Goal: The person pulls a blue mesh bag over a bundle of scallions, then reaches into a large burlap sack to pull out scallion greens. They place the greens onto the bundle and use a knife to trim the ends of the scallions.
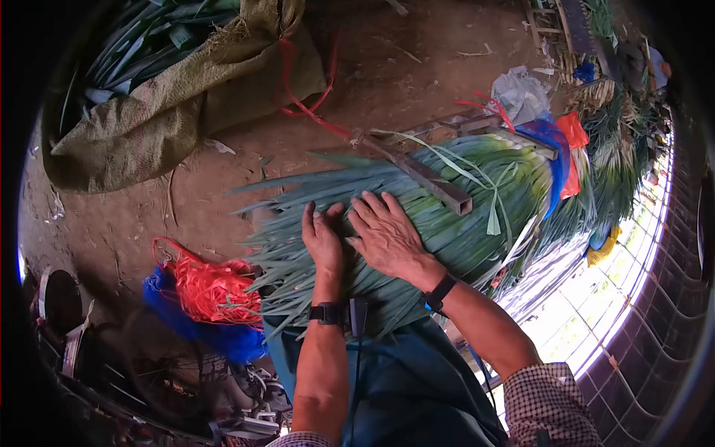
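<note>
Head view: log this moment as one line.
left hand: at green leaves | right hand: spread on same leaves | burlap sack: upper left | red strips: lower left

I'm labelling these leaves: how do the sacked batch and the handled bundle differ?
The sacked batch sits inside burlap; the bundle lies under the left hand and right hand. The sacked batch looks dark green; the bundle turns yellow-green toward one end. Both have long, narrow leaves.
</note>
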Demonstrator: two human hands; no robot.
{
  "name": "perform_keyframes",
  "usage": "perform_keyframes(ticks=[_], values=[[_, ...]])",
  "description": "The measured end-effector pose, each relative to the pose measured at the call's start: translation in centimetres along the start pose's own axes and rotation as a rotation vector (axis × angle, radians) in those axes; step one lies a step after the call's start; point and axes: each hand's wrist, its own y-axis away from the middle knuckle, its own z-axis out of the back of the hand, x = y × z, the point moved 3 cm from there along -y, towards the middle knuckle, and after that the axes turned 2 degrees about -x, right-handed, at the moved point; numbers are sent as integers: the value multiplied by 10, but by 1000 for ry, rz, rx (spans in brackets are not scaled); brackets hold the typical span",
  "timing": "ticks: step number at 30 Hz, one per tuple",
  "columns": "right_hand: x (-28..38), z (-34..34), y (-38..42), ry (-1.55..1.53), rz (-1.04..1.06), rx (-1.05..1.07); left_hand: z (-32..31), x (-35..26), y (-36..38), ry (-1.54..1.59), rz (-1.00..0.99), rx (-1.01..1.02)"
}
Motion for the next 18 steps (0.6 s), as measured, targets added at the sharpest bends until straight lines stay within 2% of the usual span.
perform_keyframes(ticks=[2,5,6,9,10,12,14,17,18], values=[[-1,-2,-5,31,-9,30,3,-5,-6,-18,40,18],[-3,-4,-7,59,-18,155,-36,-71,15,-945,-325,78],[-5,-7,-8,41,-14,133,-47,-81,17,-885,-516,122],[0,3,-10,107,-49,192,-99,-112,-5,-940,-642,411],[-3,-5,-6,94,-41,59,-116,-106,-25,-982,-668,459],[-6,-6,-4,104,-33,80,-152,-80,-72,-1053,-709,566],[-7,-5,-5,14,-67,76,-172,-38,-118,-1222,-499,696],[-10,-5,-4,9,-84,35,-169,0,-132,-1398,-1028,907],[-10,-6,-2,32,-80,5,-175,-17,-117,-1574,-521,1118]])
